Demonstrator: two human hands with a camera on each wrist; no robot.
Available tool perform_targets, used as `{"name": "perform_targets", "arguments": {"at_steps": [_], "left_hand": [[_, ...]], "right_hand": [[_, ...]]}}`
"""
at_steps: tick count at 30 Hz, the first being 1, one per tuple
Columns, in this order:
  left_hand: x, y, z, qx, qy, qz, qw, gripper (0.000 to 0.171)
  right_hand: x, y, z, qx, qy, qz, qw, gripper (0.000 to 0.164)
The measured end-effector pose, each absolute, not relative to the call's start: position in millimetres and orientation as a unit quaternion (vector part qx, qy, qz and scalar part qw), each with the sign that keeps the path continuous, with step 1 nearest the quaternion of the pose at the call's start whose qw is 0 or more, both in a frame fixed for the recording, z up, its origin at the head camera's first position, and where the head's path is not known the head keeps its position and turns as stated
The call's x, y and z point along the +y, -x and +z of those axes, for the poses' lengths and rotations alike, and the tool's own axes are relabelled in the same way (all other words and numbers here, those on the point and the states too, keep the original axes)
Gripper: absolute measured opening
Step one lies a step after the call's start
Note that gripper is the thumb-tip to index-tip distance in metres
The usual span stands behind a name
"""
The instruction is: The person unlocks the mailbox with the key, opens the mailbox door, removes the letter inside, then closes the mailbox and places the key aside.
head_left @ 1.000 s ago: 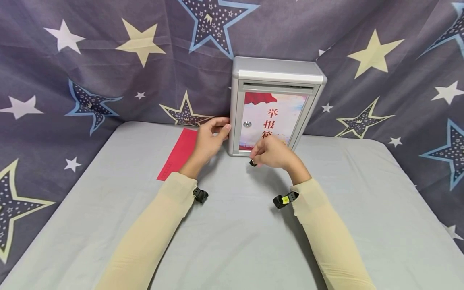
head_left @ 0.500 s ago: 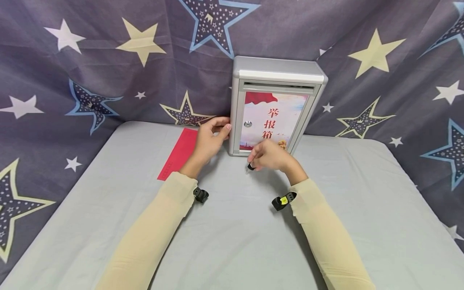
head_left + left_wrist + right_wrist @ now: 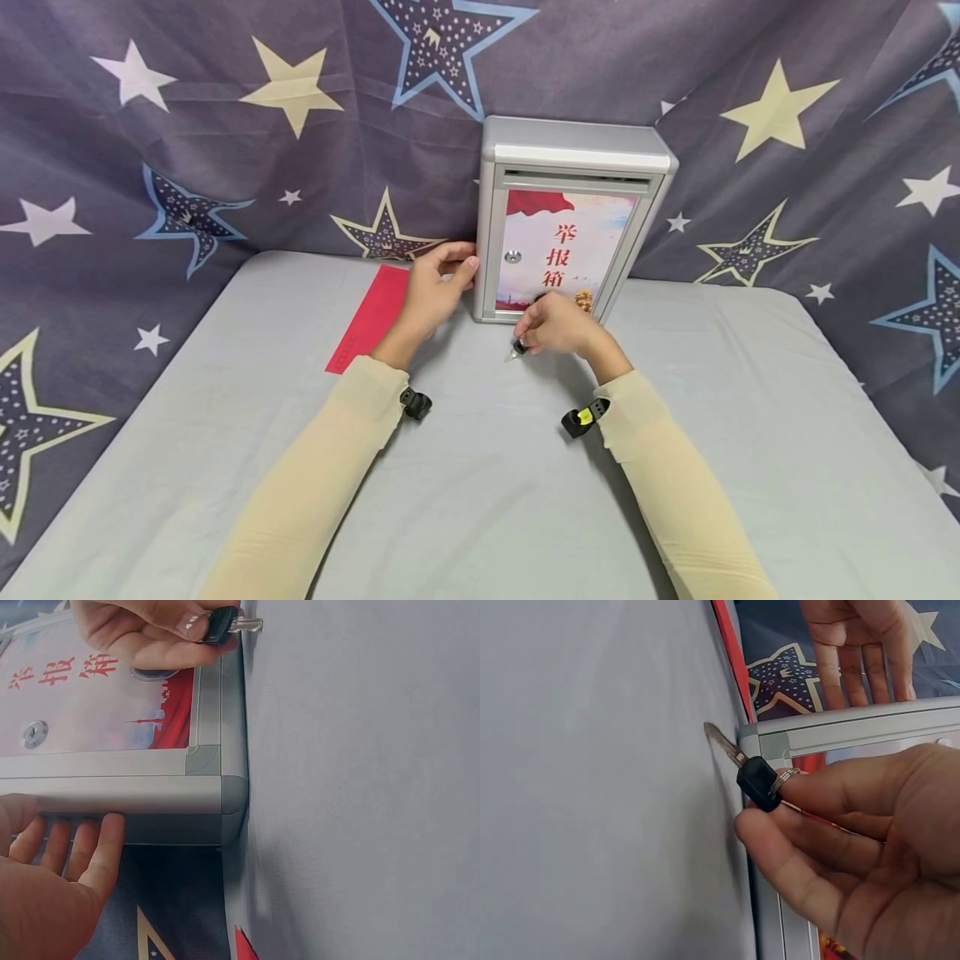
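Observation:
A silver metal box [image 3: 577, 146] with a slot, a printed front and a round lock [image 3: 513, 257] stands upright on the cloth-covered surface. My left hand [image 3: 437, 283] touches its left side with the fingers extended, as the left wrist view also shows. In front of the box's lower edge, my right hand [image 3: 558, 323] pinches a key [image 3: 757, 781] with a black head and a small metal ring. The key's bare metal blade points away from the fingers, apart from the lock. A dark rounded piece [image 3: 154, 674] shows partly below the right hand; what it is, I cannot tell.
Left of the box lies a flat red envelope-like paper [image 3: 367, 321], partly behind the left hand and wrist. A dark star-printed curtain [image 3: 225, 125] hangs right behind the box. Grey cloth [image 3: 480, 500] covers the surface.
My right hand has moved slightly down, away from the box's front. The key has turned in its fingers, so its blade now shows pointing down-left. The left hand stays in place.

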State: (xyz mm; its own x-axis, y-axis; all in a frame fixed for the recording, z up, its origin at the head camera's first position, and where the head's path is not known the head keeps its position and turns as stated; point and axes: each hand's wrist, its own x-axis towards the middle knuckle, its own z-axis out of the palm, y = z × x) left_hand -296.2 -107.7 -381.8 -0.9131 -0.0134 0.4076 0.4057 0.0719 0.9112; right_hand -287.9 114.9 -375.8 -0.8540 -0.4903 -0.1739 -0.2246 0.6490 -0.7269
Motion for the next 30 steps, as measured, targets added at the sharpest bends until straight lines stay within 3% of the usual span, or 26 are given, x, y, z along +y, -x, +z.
{"name": "perform_targets", "arguments": {"at_steps": [17, 24, 30], "left_hand": [[-104.1, 296.7, -381.2, -0.712, 0.135, -0.672, 0.153, 0.027], [-109.1, 297.9, -382.7, -0.716, 0.131, -0.669, 0.149, 0.026], [-115.5, 296.6, -379.0, -0.722, 0.118, -0.658, 0.175, 0.025]], "right_hand": [[115.8, 287.1, -379.5, 0.898, 0.204, -0.345, 0.179, 0.013], [118.4, 289.0, -376.5, 0.905, 0.222, -0.328, 0.155, 0.016], [120.4, 287.9, -368.5, 0.908, 0.273, -0.294, 0.118, 0.013]]}}
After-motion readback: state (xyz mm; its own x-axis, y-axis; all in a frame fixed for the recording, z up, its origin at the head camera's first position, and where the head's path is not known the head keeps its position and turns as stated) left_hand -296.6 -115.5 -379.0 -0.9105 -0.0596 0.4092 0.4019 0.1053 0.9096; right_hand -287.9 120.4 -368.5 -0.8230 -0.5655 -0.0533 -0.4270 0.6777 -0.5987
